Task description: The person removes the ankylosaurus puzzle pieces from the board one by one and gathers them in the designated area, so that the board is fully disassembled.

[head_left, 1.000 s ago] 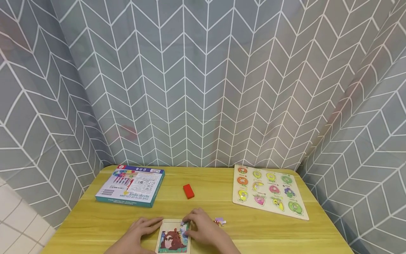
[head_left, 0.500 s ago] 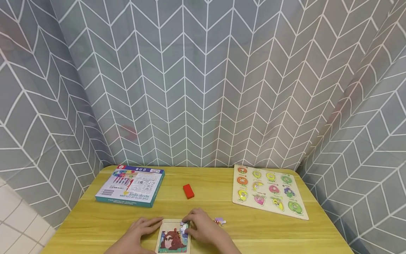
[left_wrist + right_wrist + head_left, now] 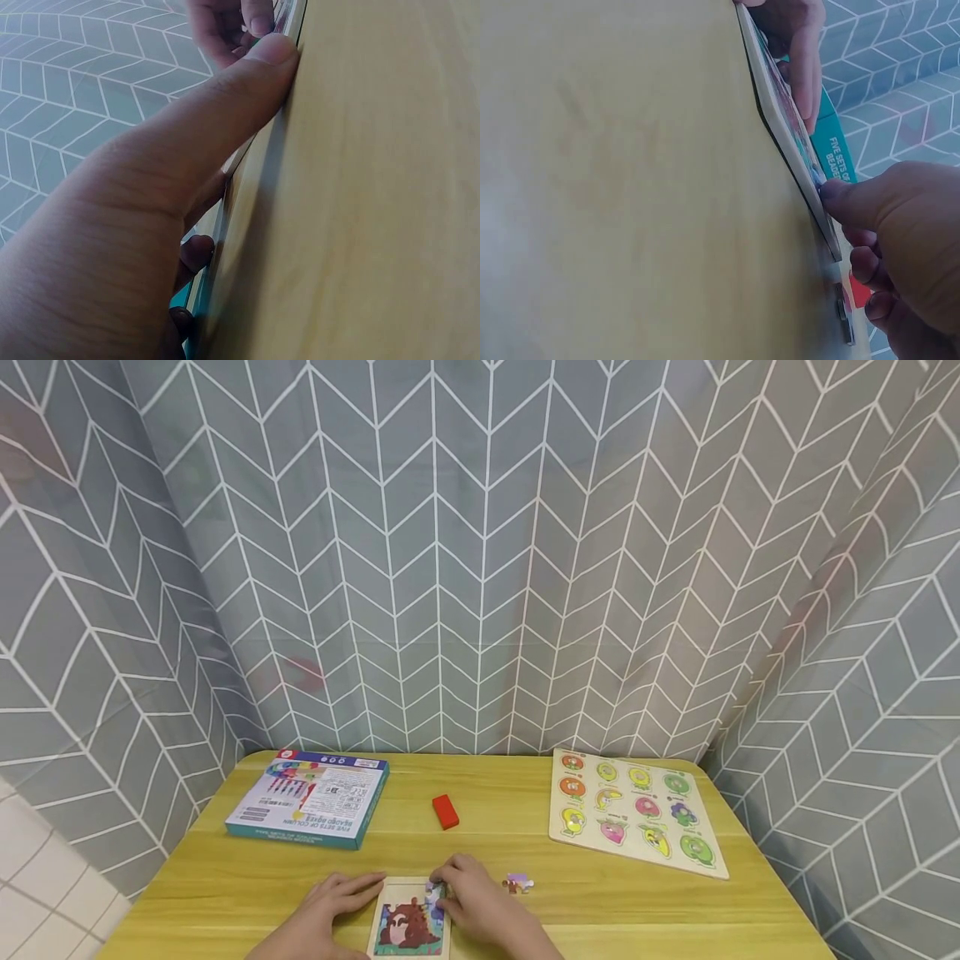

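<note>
A small wooden jigsaw board [image 3: 408, 882] lies at the table's front, its picture a brown spiky animal. My left hand [image 3: 324, 917] rests along the board's left side, index finger stretched to the far corner and thumb near the lower left. In the left wrist view the thumb [image 3: 255, 71] presses at the board's edge. With thumb and index finger my right hand [image 3: 474, 900] pinches a bluish-purple jigsaw piece [image 3: 432, 893] at the picture's upper right; the fingers partly cover it. Loose jigsaw pieces [image 3: 517, 883] lie just right of this hand.
A red block [image 3: 446, 812] sits beyond the board. At the back left lies a flat boxed toy set [image 3: 307, 800]. A wooden fruit puzzle board [image 3: 637, 814] is at the back right. Grey patterned curtains [image 3: 480, 568] surround the table [image 3: 637, 918].
The jigsaw piece in my right hand has tilted, losing its bright glare, and lies flatter against the picture. That hand has shifted slightly, showing more of the loose pieces. My left hand stays put.
</note>
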A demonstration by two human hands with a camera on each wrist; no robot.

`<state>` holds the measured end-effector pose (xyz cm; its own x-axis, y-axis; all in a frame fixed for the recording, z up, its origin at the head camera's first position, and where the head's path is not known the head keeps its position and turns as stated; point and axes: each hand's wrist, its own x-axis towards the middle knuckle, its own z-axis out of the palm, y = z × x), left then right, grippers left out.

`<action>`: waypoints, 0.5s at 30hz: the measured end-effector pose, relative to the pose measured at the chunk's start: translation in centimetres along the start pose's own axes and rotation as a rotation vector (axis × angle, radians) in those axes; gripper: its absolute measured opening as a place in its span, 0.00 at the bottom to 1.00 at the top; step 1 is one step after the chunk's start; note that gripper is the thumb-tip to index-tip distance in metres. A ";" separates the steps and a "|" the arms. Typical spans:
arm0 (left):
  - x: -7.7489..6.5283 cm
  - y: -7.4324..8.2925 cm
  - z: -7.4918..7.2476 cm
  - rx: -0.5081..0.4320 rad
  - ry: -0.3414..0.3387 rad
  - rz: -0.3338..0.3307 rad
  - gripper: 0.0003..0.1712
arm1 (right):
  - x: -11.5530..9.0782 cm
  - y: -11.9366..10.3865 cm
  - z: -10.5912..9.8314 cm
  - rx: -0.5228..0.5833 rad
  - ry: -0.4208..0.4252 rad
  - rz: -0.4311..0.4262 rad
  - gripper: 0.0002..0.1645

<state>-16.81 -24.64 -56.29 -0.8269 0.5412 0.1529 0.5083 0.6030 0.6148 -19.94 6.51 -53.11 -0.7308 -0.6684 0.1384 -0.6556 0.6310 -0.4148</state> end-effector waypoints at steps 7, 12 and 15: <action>0.0 -0.1 0.0 0.008 0.005 0.009 0.51 | 0.1 -0.1 0.2 -0.069 -0.021 -0.002 0.14; -0.1 -0.1 0.1 -0.003 0.000 -0.005 0.51 | 0.0 -0.1 0.4 -0.067 -0.020 0.001 0.14; 0.0 -0.1 0.1 0.000 0.007 0.005 0.51 | 0.0 0.0 0.3 -0.049 -0.006 0.005 0.14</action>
<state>-16.77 -24.63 -56.42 -0.8260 0.5400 0.1615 0.5124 0.6000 0.6144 -19.83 6.36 -53.40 -0.7332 -0.6672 0.1312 -0.6604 0.6528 -0.3710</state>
